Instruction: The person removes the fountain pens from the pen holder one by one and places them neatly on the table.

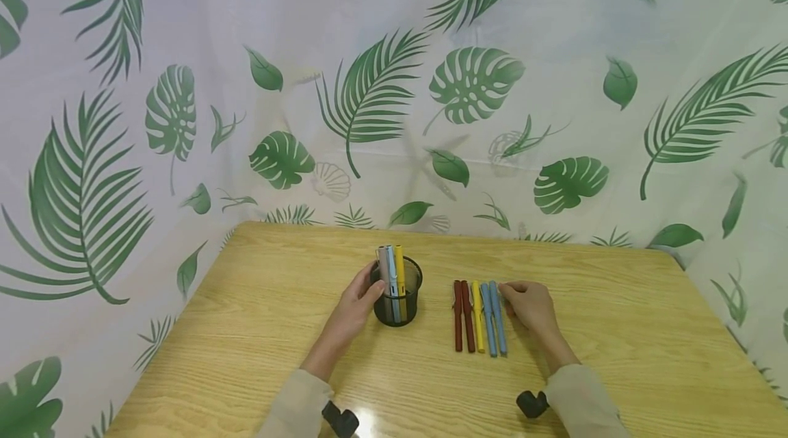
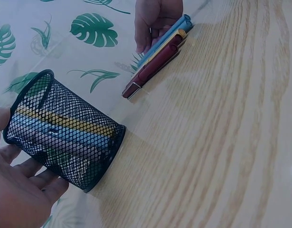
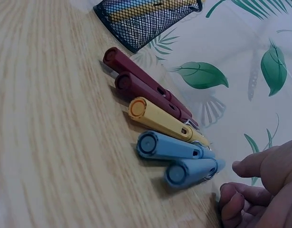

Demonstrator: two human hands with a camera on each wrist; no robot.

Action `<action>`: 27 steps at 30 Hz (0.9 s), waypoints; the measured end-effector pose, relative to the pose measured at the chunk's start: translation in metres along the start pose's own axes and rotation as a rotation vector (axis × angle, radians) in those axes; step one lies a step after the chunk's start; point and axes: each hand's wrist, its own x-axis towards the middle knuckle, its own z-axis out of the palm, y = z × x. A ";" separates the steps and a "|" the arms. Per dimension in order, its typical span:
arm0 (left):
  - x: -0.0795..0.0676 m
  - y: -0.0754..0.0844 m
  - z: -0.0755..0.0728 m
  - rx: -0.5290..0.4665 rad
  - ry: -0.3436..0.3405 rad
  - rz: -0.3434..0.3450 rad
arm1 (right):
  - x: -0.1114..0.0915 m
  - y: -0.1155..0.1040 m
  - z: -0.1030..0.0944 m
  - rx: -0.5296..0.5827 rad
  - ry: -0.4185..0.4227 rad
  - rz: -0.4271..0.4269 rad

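My left hand (image 1: 352,306) holds a black mesh pen cup (image 1: 412,298), thumb near the rim and fingers around its side. Inside the cup stand a grey pen (image 1: 384,267), a light blue pen (image 1: 392,268) and a yellow pen (image 1: 400,270). My right hand (image 1: 534,306) is by the top end of the rightmost blue pen (image 3: 186,173). In the right wrist view a small gap shows between thumb and forefinger, beside that pen's far end. Left of it lie another blue pen (image 1: 489,321), a yellow pen (image 1: 478,318) and two dark red pens (image 1: 468,318), side by side.
A light wood table (image 1: 258,342) carries everything. Behind it hangs a white cloth (image 1: 394,171) printed with green leaves. The cup stands left of the row of pens, with a strip of table between them. A black device (image 1: 532,404) is at my right wrist.
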 end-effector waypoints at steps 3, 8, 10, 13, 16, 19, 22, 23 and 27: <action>0.000 0.000 0.000 -0.006 -0.005 0.003 | -0.001 0.001 0.000 0.021 0.012 0.015; -0.001 0.000 -0.001 -0.004 -0.006 -0.003 | -0.002 -0.002 0.000 0.049 0.019 0.028; -0.001 0.001 -0.001 0.000 -0.004 -0.006 | -0.003 -0.003 0.000 0.059 0.019 0.024; -0.001 0.001 -0.001 -0.003 -0.005 -0.007 | -0.004 -0.005 -0.001 0.096 0.027 0.031; -0.001 0.001 -0.001 -0.012 -0.005 -0.005 | -0.005 -0.009 0.000 0.143 0.038 0.040; 0.000 0.001 -0.001 -0.019 -0.005 0.001 | -0.006 -0.015 0.001 0.174 0.037 0.026; -0.001 0.001 -0.001 -0.013 -0.002 -0.004 | -0.008 -0.024 0.002 0.180 0.030 -0.001; -0.001 0.001 -0.001 -0.011 -0.001 -0.003 | -0.009 -0.027 0.003 0.189 0.025 -0.006; -0.001 0.001 -0.001 -0.006 0.000 -0.006 | -0.012 -0.039 0.007 0.209 0.017 -0.009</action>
